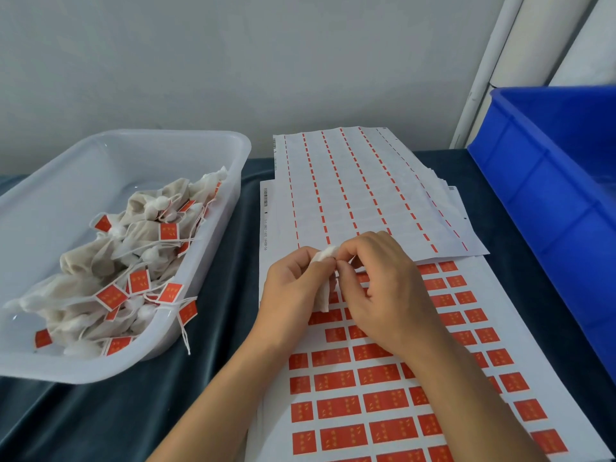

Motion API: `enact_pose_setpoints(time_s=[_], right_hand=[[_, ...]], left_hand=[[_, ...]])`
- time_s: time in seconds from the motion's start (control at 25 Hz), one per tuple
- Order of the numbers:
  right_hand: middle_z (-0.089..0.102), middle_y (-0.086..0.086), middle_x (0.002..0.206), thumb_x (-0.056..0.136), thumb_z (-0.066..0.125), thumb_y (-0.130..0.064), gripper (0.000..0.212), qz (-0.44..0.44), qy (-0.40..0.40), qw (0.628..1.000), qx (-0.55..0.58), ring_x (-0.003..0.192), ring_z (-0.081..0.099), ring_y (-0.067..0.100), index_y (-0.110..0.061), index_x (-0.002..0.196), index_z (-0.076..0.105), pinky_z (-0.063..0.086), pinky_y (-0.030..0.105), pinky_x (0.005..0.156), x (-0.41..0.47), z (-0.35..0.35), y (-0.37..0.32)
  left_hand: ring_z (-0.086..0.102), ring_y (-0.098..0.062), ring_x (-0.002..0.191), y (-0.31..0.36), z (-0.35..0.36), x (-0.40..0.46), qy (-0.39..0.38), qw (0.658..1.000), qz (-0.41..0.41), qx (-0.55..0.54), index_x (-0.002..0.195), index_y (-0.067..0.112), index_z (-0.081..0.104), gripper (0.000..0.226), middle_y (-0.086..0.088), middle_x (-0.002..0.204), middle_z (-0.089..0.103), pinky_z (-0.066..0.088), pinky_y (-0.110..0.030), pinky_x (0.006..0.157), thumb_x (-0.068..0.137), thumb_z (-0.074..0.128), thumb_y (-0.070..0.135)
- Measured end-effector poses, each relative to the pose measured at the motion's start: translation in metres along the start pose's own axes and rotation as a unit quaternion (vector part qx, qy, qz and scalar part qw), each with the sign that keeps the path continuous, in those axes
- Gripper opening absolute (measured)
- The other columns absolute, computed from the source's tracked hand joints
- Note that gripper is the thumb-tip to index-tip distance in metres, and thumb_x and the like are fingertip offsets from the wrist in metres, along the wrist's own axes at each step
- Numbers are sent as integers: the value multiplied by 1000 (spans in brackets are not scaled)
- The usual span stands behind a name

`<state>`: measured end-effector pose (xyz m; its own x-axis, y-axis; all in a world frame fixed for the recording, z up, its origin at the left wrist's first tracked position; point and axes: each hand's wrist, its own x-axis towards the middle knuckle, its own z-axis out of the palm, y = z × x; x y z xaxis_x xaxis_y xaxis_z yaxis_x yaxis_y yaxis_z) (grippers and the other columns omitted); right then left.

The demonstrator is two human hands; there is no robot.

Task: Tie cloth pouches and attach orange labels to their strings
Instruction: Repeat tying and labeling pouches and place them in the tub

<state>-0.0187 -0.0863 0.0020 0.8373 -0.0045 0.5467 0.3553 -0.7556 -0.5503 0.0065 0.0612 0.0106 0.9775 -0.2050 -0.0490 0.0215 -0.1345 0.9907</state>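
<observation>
- Both hands meet over the label sheet (393,405): the left hand (293,288) has its fingers curled round a small white cloth pouch (325,261), whose gathered top pokes out above the knuckles and whose body hangs below.
- The right hand (383,288) pinches in at the pouch's neck, fingertips closed tight. It looks like the string is being worked, though the string itself is too fine to make out.
- No orange label shows on this pouch, so I judge tying is under way and labelling is to come.
- Left of the sheet, the clear plastic tub (186,145) holds a heap of finished pouches (133,248), tied and tagged orange.
- Behind the sheet lie emptied backing sheets (360,181); many labels remain to use.
- Right of it, a blue crate (540,181).
</observation>
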Motion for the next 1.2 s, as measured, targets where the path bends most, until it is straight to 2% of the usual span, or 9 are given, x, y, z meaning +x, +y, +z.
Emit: enact_pose_setpoints(time_s=[0.12, 0.2, 0.24, 0.4, 0.6, 0.72, 0.88, 1.0, 1.2], right_hand=[[54, -16, 102, 98, 56, -30, 10, 18, -10, 1000, 18, 87, 55, -1, -25, 106, 57, 45, 5, 74, -1, 1, -2], [55, -17, 102, 101, 54, -30, 7, 27, -18, 999, 42, 90, 57, -1, -27, 107, 55, 47, 5, 74, -1, 2, -3], [56, -17, 101, 102, 52, -30, 6, 34, -20, 998, 57, 90, 58, 0, -28, 107, 54, 48, 6, 76, 0, 2, -3], [55, -21, 92, 104, 43, -36, 10, 65, -21, 992, 104, 91, 59, 3, -29, 103, 50, 49, 8, 74, 0, 1, -6], [55, -13, 92, 103, 42, -33, 6, 62, 11, 995, 75, 85, 58, 7, -29, 102, 47, 50, 13, 72, 0, 0, -4], [56, -11, 93, 102, 44, -31, 4, 67, 29, 995, 65, 83, 59, 8, -29, 101, 47, 50, 15, 70, 0, 1, -3], [57, -7, 93, 101, 47, -30, 6, 66, 86, 994, 17, 78, 57, 8, -24, 102, 49, 46, 15, 66, 0, 0, 0], [55, -6, 93, 100, 48, -28, 8, 80, 119, 990, -9, 76, 55, 10, -21, 101, 50, 45, 17, 65, 2, -3, 4], [50, -9, 91, 102, 50, -26, 10, 103, 95, 988, -65, 73, 50, 4, -29, 99, 41, 38, 13, 62, 6, -9, 9]], left_hand=[[77, -26, 77, 0, 1, -1, 8, 1000, 20, -1, 99, 20, 70, 19, -5, 86, 78, 65, -34, 71, 104, 61, 36], [78, -25, 82, 1, 0, -2, 1, 999, 46, -17, 112, 32, 67, 9, -3, 92, 79, 66, -35, 73, 106, 60, 35], [78, -24, 86, 1, 0, -2, -1, 998, 65, -16, 116, 37, 67, 12, -2, 95, 79, 66, -36, 76, 107, 60, 33], [77, -21, 95, 2, 2, -2, 0, 995, 98, -3, 101, 32, 73, 19, 5, 101, 78, 65, -39, 83, 106, 55, 31], [72, -13, 81, 0, 0, -3, -17, 994, 99, 42, 83, 26, 72, 33, 7, 82, 74, 57, -21, 74, 102, 47, 35], [72, -15, 82, -2, 1, -4, -40, 991, 111, 61, 82, 22, 73, 36, 6, 83, 74, 56, -19, 75, 102, 45, 33], [74, -17, 86, 0, -1, -4, -53, 992, 107, 29, 83, 19, 73, 37, 3, 86, 75, 56, -17, 79, 98, 47, 42], [73, -14, 89, 0, 0, -5, -59, 992, 102, 36, 85, 21, 74, 37, 6, 88, 75, 54, -16, 79, 102, 44, 36], [73, -8, 81, 3, 3, -7, -56, 992, 83, 76, 82, 34, 74, 37, 14, 82, 74, 54, -12, 72, 105, 46, 44]])
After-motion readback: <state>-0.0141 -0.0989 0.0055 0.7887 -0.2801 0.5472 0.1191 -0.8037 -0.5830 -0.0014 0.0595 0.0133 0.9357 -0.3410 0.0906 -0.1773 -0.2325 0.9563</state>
